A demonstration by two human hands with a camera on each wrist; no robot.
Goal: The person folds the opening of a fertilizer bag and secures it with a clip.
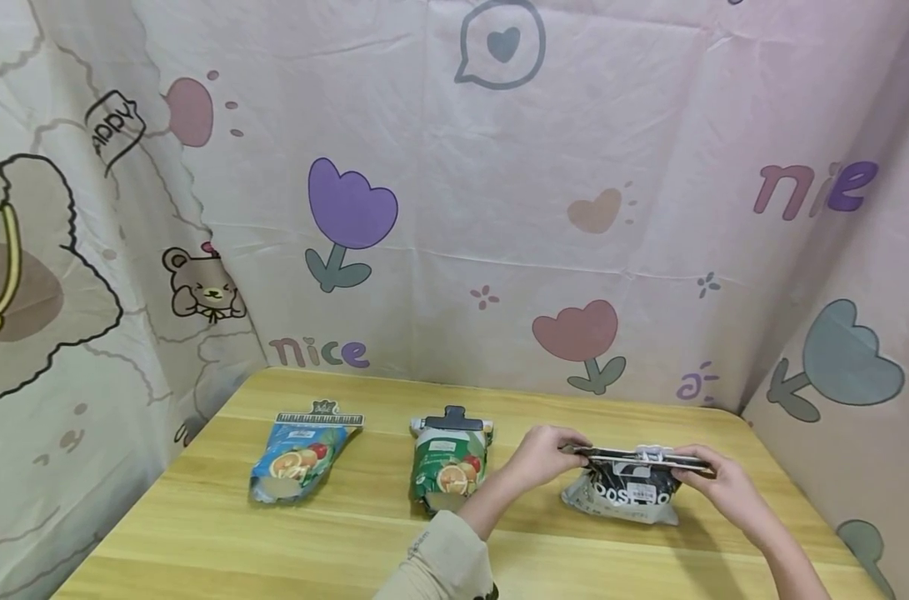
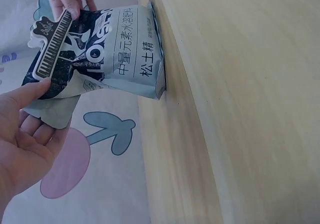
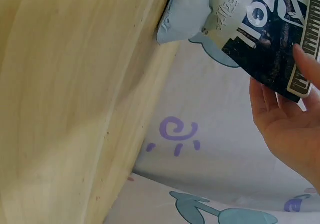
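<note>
A black and grey plastic bag (image 1: 626, 502) with white lettering stands on the table at the right, its top edge under a piano-keyboard sealing clip (image 2: 52, 46). My left hand (image 1: 546, 457) pinches the left end of the clip and bag top between thumb and fingers. At the other end, my right hand (image 1: 720, 486) pinches the clip, thumb in front and fingers behind. The right wrist view shows the bag's dark upper corner (image 3: 270, 59) beside the right fingers. In the left wrist view the bag's base touches the wood.
To the left on the wooden table (image 1: 334, 550) lie a blue bag (image 1: 300, 458) with a keyboard clip and a green bag (image 1: 447, 467) with a black clip. A printed curtain (image 1: 439, 200) hangs behind the table and along both sides.
</note>
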